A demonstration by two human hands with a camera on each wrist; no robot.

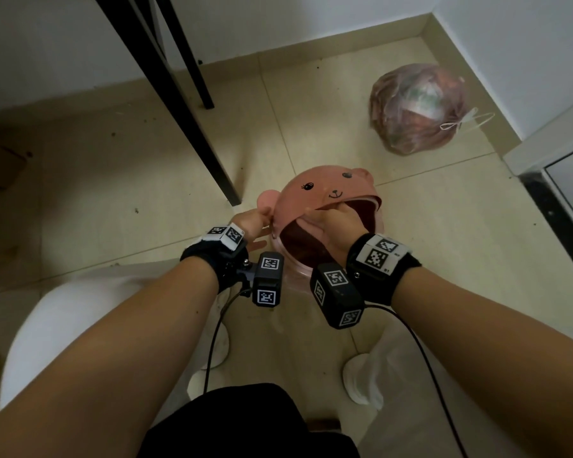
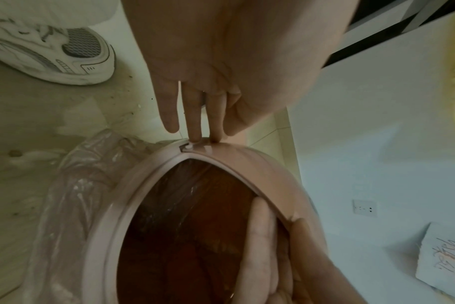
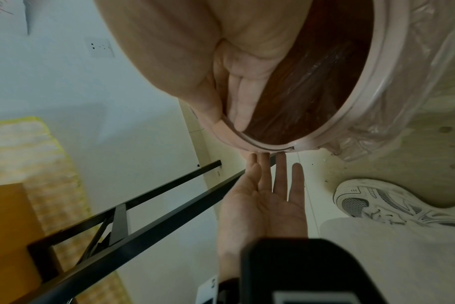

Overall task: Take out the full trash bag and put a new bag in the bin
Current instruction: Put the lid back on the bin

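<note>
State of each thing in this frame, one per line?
Full trash bag: tied shut, on the floor by the wall.
Bin: lined with a new bag.
Bear lid: tilted part-open.
Right hand: grips the lid's edge.
Left hand: straight fingers touch the lid's hinge.

bin lid [image 1: 321,190]: smooth matt pink plastic
new bag [image 2: 73,185]: thin, glossy, crinkled clear film
full trash bag [image 1: 414,109]: translucent wrinkled plastic
floor [image 1: 361,94]: glazed tile
</note>
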